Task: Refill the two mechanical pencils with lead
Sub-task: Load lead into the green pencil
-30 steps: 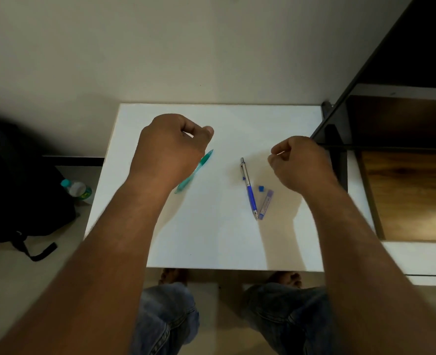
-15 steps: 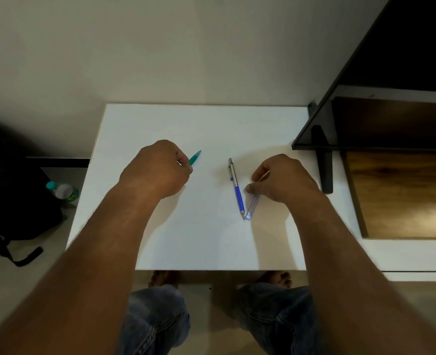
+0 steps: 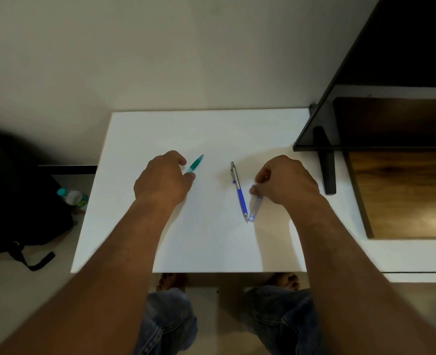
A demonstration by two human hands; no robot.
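A teal mechanical pencil (image 3: pixel 196 163) lies slanted on the white table (image 3: pixel 211 239); my left hand (image 3: pixel 163 179) grips its lower part, so only the upper end shows. A blue and silver mechanical pencil (image 3: pixel 238 192) lies free near the table's middle. Just right of it lies a clear blue lead case (image 3: pixel 255 207), its lower end touching the pencil's tip. My right hand (image 3: pixel 287 183) pinches the case's upper end with curled fingers.
A black shelf bracket (image 3: pixel 325 160) and a dark wooden shelf unit (image 3: pixel 401 175) stand at the right. On the floor at the left sit a black backpack (image 3: pixel 12 201) and a plastic bottle (image 3: pixel 72 197). My knees and feet show below the table's front edge.
Both hands have come down from above the table onto the objects: the left hand took hold of the teal pencil, the right hand took the lead case's upper end.
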